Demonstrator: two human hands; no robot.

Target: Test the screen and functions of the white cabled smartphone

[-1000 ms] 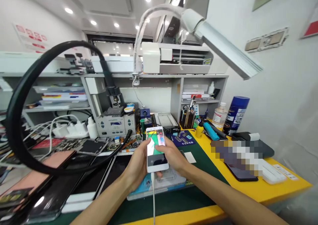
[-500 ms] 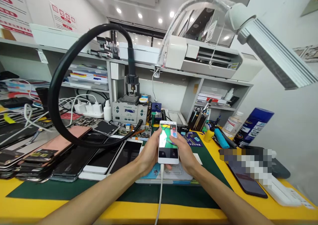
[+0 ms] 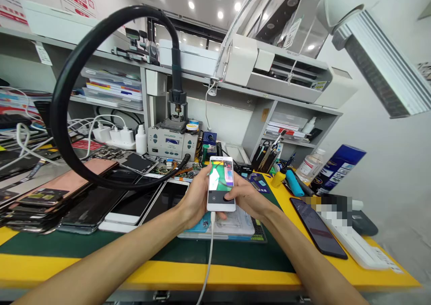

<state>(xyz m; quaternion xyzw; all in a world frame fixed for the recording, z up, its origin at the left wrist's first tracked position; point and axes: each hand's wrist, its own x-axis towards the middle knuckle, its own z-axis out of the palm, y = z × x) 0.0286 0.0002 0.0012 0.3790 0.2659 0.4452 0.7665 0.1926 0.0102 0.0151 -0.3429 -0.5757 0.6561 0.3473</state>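
White phone [image 3: 218, 186] gripped by your left hand [image 3: 196, 195], right hand [image 3: 249, 196]; cable [image 3: 210, 251] snagging at desk [image 3: 168, 274] front edge could yank it.

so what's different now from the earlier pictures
The thumb of the right grip has moved down the white phone, from around mid-height to near its lower right corner. The camera view has shifted too. Nothing was picked up or let go: the left grip and right grip still hold the phone, and the white cable stays plugged into its bottom.
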